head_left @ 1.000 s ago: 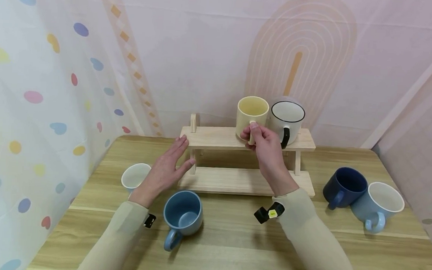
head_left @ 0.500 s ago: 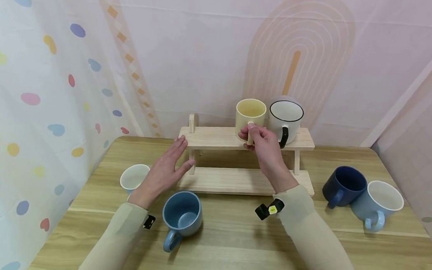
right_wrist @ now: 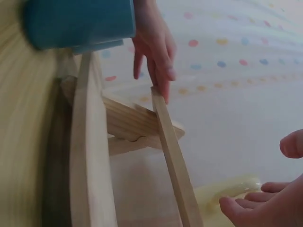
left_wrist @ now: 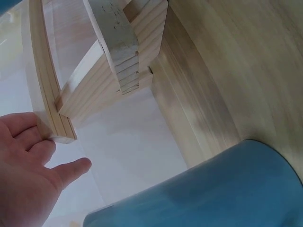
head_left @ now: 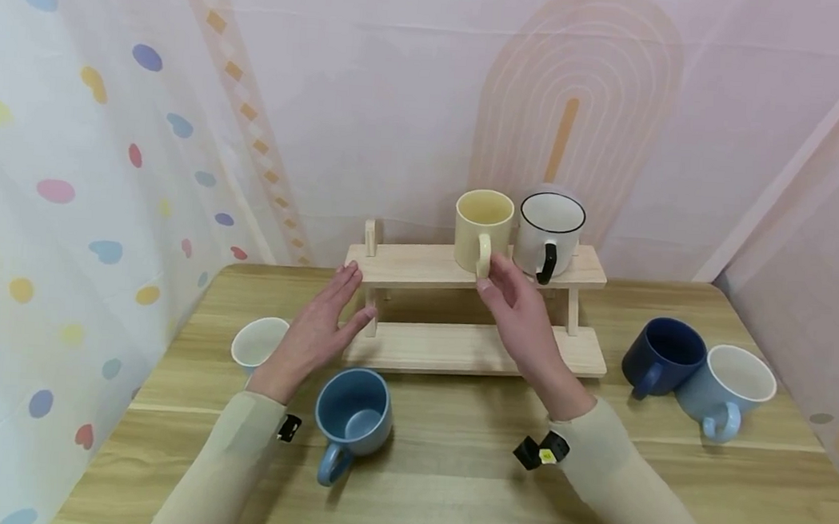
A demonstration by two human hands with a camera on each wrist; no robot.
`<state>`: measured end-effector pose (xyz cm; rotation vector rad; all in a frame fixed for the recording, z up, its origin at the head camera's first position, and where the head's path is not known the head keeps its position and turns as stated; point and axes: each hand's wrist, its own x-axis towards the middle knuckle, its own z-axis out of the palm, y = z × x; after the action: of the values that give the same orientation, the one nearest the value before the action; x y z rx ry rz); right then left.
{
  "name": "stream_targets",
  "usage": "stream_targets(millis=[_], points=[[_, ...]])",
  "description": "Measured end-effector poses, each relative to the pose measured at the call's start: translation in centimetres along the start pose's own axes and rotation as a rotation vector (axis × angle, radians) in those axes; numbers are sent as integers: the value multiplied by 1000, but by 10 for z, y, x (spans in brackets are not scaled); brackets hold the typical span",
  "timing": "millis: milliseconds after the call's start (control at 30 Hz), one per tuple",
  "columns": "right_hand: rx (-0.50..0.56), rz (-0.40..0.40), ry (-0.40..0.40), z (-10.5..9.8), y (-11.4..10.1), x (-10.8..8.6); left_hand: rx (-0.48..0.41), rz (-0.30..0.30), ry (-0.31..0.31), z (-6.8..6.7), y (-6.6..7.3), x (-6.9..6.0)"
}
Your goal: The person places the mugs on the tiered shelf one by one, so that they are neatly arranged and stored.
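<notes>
A pale yellow mug (head_left: pixel 468 241) stands upright on the top board of a two-tier wooden rack (head_left: pixel 408 267), its handle facing me. Just beside that handle is my right hand (head_left: pixel 526 323), fingers and thumb spread apart in the right wrist view. To the yellow mug's right stands a white mug (head_left: pixel 534 249) with a black rim and handle. My left hand (head_left: pixel 311 337) rests its straight fingertips on the rack's left end, also seen in the left wrist view. A blue mug (head_left: pixel 374 435) sits on the table below the rack, near my left forearm.
A cup with a white inside (head_left: pixel 259 340) stands left of my left hand, partly hidden by it. On the right, a navy mug (head_left: pixel 651 364) and a light blue mug (head_left: pixel 696 395) stand close together. The rack's lower board (head_left: pixel 429 347) bears nothing visible. A curtain (head_left: pixel 399 116) hangs behind.
My right hand has let go of the yellow mug's handle and drawn back slightly down and to the right. The yellow mug stays on the top board. My left hand keeps its place.
</notes>
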<state>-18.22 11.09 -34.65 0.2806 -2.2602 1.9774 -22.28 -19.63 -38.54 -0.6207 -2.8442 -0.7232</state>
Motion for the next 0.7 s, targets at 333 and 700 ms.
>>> stream_targets(millis=[333,700], points=[[-442,-163,-177,-35,20,-46,13,-17,-14,-9,-6,-6],[-950,-199,-392,-93,63,-67,-30,-4,78,-25,-1,-34]])
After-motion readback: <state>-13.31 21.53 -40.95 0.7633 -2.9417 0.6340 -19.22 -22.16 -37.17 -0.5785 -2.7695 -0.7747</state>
